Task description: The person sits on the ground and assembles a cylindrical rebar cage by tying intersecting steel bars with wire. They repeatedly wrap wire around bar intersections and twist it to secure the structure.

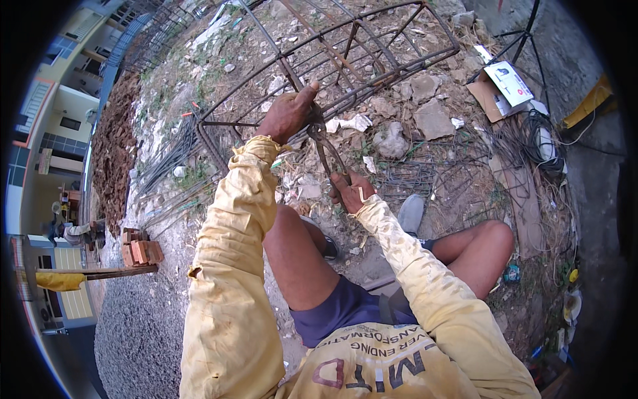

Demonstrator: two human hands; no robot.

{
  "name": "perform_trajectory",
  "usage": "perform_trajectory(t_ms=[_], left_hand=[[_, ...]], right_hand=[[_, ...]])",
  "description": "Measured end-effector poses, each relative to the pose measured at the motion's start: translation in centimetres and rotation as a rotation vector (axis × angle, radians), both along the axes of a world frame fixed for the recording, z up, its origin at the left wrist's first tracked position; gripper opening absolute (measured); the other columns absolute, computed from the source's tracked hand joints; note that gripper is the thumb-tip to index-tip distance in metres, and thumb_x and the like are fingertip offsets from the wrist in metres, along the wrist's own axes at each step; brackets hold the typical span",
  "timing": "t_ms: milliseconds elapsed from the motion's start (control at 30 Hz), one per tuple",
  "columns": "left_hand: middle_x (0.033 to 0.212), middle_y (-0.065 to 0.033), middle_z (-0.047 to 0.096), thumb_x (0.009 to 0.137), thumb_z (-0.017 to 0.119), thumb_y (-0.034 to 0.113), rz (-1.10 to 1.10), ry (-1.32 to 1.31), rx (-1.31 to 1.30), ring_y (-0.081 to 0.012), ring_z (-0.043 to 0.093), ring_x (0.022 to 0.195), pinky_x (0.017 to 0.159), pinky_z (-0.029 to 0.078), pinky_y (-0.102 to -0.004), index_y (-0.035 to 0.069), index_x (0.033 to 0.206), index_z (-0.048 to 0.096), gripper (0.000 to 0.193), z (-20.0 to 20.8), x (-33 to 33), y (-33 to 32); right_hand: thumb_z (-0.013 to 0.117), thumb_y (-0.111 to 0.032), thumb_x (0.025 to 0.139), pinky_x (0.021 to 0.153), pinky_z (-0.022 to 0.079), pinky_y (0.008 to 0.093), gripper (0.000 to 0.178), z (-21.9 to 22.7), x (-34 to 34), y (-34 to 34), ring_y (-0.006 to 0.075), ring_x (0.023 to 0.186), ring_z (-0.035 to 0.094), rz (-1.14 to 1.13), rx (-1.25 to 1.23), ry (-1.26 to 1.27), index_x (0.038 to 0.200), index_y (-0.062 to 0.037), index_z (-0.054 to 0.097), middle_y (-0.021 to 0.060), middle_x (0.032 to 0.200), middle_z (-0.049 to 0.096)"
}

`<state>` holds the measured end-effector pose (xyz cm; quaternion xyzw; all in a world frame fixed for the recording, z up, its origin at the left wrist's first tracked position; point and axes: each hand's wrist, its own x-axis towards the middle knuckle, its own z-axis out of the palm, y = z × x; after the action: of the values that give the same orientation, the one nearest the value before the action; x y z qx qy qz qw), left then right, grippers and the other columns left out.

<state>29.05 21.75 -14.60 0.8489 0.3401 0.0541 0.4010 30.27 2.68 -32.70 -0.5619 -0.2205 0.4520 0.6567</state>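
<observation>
My left hand [290, 114] is closed around the near side of a rusty rebar cage [392, 64], thumb pointing up, its fingers mostly hidden behind the hand. The cage is made of long bars with square stirrups and stretches away to the upper right. In my right hand [352, 191] are the handles of dark metal pincers [327, 147]. Their jaws meet the cage just below my left hand. Whether a tie wire sits in the jaws is too small to tell.
Rubble and broken concrete [430, 118] cover the ground. Thin cut rods [159, 156] lie left, with more rods [415, 178] beyond my foot. At right stand an open carton [508, 88] and coiled black cable [541, 143]. Bricks [141, 248] and gravel [143, 332] are at far left.
</observation>
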Motion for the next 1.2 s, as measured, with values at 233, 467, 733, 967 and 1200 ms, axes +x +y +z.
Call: perform_trajectory(t_ms=[233, 467, 733, 967, 1200], left_hand=[[0.078, -0.0171, 0.066, 0.089, 0.043, 0.068, -0.067, -0.027, 0.07, -0.026, 0.06, 0.074, 0.073, 0.046, -0.0397, -0.006, 0.081, 0.066, 0.079, -1.1, 0.0, 1.7], [0.074, -0.0164, 0.065, 0.093, 0.042, 0.062, -0.07, 0.012, 0.074, -0.0265, 0.059, 0.069, 0.072, 0.046, -0.0393, -0.005, 0.08, 0.067, 0.073, -0.1, 0.1, 0.2], [0.075, -0.0159, 0.067, 0.091, 0.044, 0.059, -0.077, 0.002, 0.118, -0.0251, 0.063, 0.072, 0.072, 0.048, -0.0378, -0.004, 0.084, 0.071, 0.069, -1.3, 0.2, 1.7], [0.075, -0.0145, 0.067, 0.09, 0.044, 0.061, -0.071, 0.027, 0.057, -0.0248, 0.063, 0.072, 0.074, 0.048, -0.0369, -0.005, 0.085, 0.07, 0.071, -0.6, 0.5, 1.0], [0.073, -0.0102, 0.063, 0.093, 0.046, 0.057, -0.065, 0.006, 0.094, -0.0196, 0.059, 0.069, 0.071, 0.047, -0.0356, -0.001, 0.081, 0.064, 0.062, -0.6, 0.4, 1.6]], right_hand=[[0.073, -0.051, 0.081, 0.036, 0.042, 0.0262, 0.053, 7.5, 2.1, -3.1, 0.0114, 0.039, 0.052, 0.21, -0.192, 0.097, 0.091, -0.003, 0.054, 0.0029, 0.057, 0.056], [0.071, -0.041, 0.087, 0.034, 0.042, 0.0235, 0.036, 7.6, 1.4, -5.2, 0.0085, 0.037, 0.048, 0.544, 0.216, 1.014, 0.099, -0.0111, 0.054, -0.001, 0.061, 0.054], [0.045, -0.066, 0.092, 0.06, 0.05, 0.0348, 0.069, 7.4, -1.4, -4.4, 0.0181, 0.065, 0.06, -0.079, -0.197, -0.524, 0.107, 0.0006, 0.058, 0.0075, 0.076, 0.058], [0.036, -0.066, 0.095, 0.038, 0.036, 0.0222, 0.071, 8.5, -0.1, -5.3, 0.0104, 0.048, 0.054, 0.172, -0.045, 0.299, 0.103, 0.0001, 0.061, 0.0063, 0.072, 0.058], [0.037, -0.052, 0.1, 0.07, 0.049, 0.0398, 0.054, 4.9, 2.3, -2.9, 0.0296, 0.074, 0.066, -0.005, -0.231, -0.381, 0.098, -0.0035, 0.062, 0.0111, 0.073, 0.066]])
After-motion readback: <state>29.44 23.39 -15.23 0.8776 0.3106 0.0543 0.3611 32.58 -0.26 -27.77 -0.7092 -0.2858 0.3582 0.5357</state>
